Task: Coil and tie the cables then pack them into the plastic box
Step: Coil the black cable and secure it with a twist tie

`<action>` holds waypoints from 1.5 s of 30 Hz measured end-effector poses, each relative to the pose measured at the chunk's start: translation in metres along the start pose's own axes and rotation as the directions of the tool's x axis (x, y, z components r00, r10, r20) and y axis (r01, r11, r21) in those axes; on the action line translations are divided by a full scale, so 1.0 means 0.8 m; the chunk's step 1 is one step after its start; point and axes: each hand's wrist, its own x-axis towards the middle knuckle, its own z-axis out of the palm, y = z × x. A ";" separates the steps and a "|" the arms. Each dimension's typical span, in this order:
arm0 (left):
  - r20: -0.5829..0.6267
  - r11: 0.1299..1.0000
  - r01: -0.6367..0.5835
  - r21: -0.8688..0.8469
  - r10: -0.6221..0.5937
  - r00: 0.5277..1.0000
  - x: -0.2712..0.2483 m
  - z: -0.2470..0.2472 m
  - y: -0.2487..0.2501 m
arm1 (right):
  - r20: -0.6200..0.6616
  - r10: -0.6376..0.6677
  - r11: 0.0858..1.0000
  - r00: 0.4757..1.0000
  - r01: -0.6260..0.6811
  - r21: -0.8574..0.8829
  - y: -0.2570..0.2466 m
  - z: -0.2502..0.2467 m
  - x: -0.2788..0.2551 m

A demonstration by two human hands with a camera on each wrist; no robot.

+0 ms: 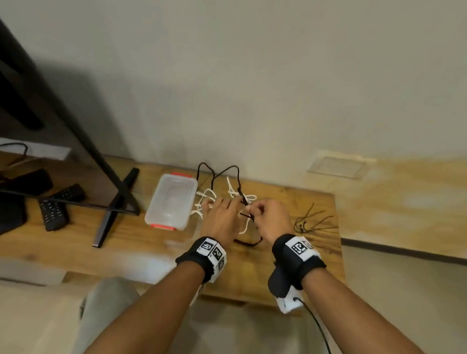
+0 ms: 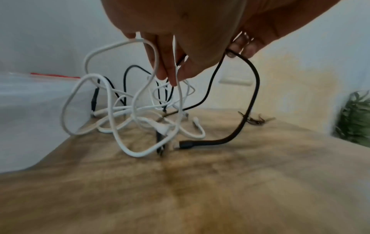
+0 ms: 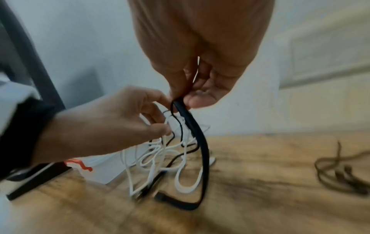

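While both hands pinch tangled cables (image 1: 226, 201) beside plastic box (image 1: 170, 200), table edge (image 1: 336, 238) sits near R w/ ties (image 1: 314, 223).

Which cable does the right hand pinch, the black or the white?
The black cable: the right hand pinches its bend; the white cables hang by the left hand.

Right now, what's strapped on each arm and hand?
Both forearms are bare, no sleeves or gloves. Each wrist has a black strap with white blocks printed with black square codes: left wristband, right wristband. A thin black wire trails from the right one.
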 end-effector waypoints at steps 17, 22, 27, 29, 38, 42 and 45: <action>-0.060 0.932 0.058 -0.358 -0.085 0.995 0.004 -0.143 0.022 | -0.069 -0.065 0.980 0.995 0.051 -0.192 -0.068 -0.106 -0.007; -0.010 0.938 0.074 -0.340 -0.082 0.997 -0.019 -0.107 0.000 | 0.028 0.039 0.925 0.999 -0.025 -0.379 0.006 -0.051 -0.005; 0.019 0.937 0.078 -0.340 -0.076 0.997 -0.029 -0.067 -0.020 | -0.036 0.093 0.934 0.995 -0.100 -0.344 0.041 -0.030 0.027; 0.033 0.933 0.075 -0.351 -0.068 0.997 -0.029 -0.056 -0.024 | -0.002 0.091 0.925 0.996 -0.086 -0.369 0.050 -0.031 0.041; -0.010 0.887 -0.043 -0.459 0.043 0.999 0.023 -0.050 0.015 | 0.042 -0.195 0.936 0.980 0.199 -0.291 -0.016 -0.052 0.023; -0.015 0.731 -0.023 -0.682 0.017 1.000 0.046 -0.057 0.041 | 0.097 -0.359 0.901 0.928 0.372 -0.221 -0.066 -0.088 0.009; -0.043 0.635 0.021 -0.772 -0.086 0.995 0.053 -0.065 0.048 | 0.078 -0.439 0.880 0.895 0.446 -0.165 -0.097 -0.120 -0.002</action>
